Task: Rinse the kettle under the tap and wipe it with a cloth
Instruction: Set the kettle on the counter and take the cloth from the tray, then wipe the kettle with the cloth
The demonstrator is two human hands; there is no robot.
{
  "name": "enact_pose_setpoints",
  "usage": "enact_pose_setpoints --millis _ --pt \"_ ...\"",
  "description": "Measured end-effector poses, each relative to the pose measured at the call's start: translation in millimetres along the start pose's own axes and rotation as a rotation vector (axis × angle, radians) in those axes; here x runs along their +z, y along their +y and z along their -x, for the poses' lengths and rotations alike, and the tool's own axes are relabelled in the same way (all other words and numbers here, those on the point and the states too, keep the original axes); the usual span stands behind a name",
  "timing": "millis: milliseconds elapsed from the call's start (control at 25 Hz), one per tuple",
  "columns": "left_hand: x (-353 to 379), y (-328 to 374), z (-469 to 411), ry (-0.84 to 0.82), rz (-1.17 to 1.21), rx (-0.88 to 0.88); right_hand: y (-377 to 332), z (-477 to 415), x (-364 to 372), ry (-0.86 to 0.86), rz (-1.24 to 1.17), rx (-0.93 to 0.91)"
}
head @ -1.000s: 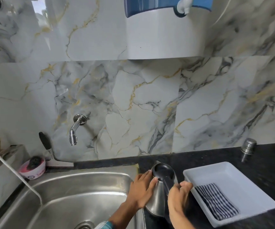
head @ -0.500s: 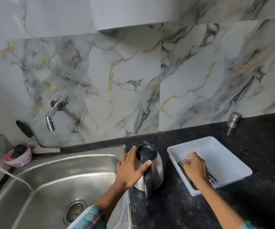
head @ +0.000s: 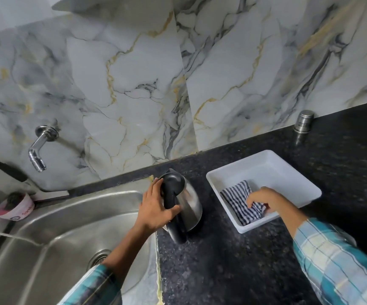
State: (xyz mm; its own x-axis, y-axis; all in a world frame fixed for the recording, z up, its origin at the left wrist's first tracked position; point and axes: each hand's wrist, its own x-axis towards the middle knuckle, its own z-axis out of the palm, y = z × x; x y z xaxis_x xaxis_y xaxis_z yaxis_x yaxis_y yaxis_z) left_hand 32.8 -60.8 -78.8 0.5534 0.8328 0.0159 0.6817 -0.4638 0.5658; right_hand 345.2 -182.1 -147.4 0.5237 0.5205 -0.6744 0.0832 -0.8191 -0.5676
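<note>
A steel kettle (head: 190, 203) with a black lid and handle stands on the dark counter just right of the sink. My left hand (head: 155, 209) lies over its lid and handle, thumb against the handle, holding it. A blue-and-white striped cloth (head: 237, 200) lies in the white tray (head: 266, 164). My right hand (head: 263, 200) is inside the tray, fingers pinched on the bunched cloth. The chrome tap (head: 38, 148) sticks out of the marble wall at the left, with no water running.
The steel sink (head: 52, 234) fills the lower left, its drain near my left sleeve. A pink tub (head: 16, 208) and a black-handled scraper (head: 30, 183) sit behind it. A small steel canister (head: 302, 122) stands at the wall on the black counter (head: 233, 267).
My right hand left the kettle's handle, reached into the tray and closed on the cloth, which is bunched up now. My left hand stayed on the kettle. The view tilted down.
</note>
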Motion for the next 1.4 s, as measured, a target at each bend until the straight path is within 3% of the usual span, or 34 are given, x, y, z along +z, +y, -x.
enact_pose_setpoints --millis 200,320,440,560,720,920,1040,1200,1400 --pt "9 11 -6 0.037 -0.065 0.008 -8 3 -8 -0.133 -0.372 -0.048" --pt "-6 5 -15 -0.078 0.033 0.025 -13 11 -4 -0.093 -0.529 -0.108" --pt "-24 -2 -26 -0.2 0.132 0.004 -28 30 18 0.047 -0.58 -0.379" --pt "-21 -5 -32 -0.17 0.1 0.019 -48 61 68 0.213 -0.491 -0.73" --pt "-8 -11 -31 -0.043 0.201 -0.051 -61 81 153 0.084 -0.461 -0.928" --pt "-4 -20 -36 -0.032 0.235 -0.084 -14 93 242 0.152 -0.395 -0.992" --pt "0 -25 -39 -0.024 0.236 -0.075 -7 91 262 0.078 -0.556 -0.85" --pt "1 -28 -43 -0.027 0.198 -0.059 -32 46 216 0.004 -0.796 -0.618" --pt "2 -25 -41 -0.016 0.18 -0.056 -92 20 147 -0.222 -0.71 -0.572"
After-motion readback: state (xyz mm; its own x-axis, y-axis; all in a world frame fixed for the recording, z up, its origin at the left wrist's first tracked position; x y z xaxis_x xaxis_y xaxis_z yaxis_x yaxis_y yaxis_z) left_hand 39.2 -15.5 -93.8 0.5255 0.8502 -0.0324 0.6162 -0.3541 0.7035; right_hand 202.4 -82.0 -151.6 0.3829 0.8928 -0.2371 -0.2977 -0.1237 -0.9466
